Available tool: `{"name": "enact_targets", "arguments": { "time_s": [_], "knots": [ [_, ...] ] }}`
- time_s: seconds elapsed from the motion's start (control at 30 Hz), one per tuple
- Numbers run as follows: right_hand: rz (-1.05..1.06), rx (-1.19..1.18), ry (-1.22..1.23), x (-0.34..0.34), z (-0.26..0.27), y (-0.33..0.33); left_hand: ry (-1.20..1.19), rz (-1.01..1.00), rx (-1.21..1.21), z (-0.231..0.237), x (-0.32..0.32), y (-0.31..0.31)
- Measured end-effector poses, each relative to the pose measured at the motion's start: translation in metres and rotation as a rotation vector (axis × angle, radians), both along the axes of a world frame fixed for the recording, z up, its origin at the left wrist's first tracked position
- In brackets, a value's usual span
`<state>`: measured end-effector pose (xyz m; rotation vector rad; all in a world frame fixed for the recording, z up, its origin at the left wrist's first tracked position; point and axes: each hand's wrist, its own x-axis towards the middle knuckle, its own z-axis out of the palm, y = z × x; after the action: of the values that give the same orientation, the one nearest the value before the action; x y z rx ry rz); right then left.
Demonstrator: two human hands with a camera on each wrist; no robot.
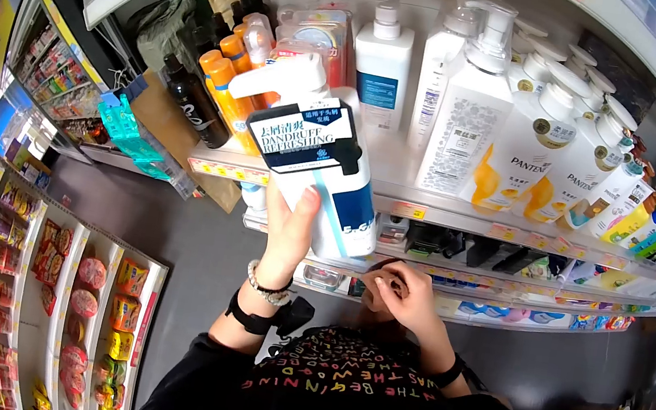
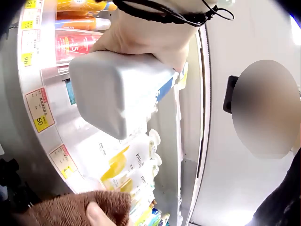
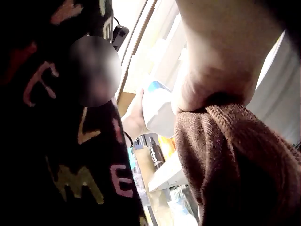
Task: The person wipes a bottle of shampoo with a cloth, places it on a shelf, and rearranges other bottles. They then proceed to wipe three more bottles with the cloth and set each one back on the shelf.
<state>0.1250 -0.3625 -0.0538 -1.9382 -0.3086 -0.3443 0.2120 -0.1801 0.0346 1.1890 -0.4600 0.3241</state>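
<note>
Black and printed with coloured letters, the person's shirt (image 1: pixel 342 394) lies closest to the head camera. Beyond it the left hand (image 1: pixel 289 229) grips a white pump bottle (image 1: pixel 330 235), thumb on its near side, holding it tilted in front of the shelf (image 1: pixel 454 213), its pump leaning left. The right hand (image 1: pixel 414 298), lower and near the bottle's base, pinches a brown cloth (image 3: pixel 207 146); the right wrist view is dim, so its exact finger placement is hard to tell. Behind stand another white pump bottle (image 1: pixel 382 56), Pantene bottles (image 1: pixel 527 150) and a dark bottle (image 1: pixel 189 99).
</note>
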Motion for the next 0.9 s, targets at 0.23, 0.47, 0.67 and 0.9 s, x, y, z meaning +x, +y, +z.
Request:
{"name": "enact_targets", "arguments": {
  "time_s": [0.23, 0.47, 0.67, 0.9],
  "knots": [
    [0.007, -0.092, 0.081, -0.016, -0.008, -0.017, -0.251, 0.045, 0.142, 0.02, 0.045, -0.016],
    [-0.032, -0.089, 0.082, -0.028, -0.014, -0.026, -0.344, 0.045, 0.221, 0.03, 0.086, -0.041],
    [-0.075, -0.072, 0.105, -0.035, -0.015, -0.032, -0.336, 0.141, 0.367, 0.014, 0.101, -0.051],
    [-0.085, -0.075, 0.123, -0.034, -0.024, -0.035, -0.313, 0.14, 0.419, 0.021, 0.104, -0.057]
  ]
}}
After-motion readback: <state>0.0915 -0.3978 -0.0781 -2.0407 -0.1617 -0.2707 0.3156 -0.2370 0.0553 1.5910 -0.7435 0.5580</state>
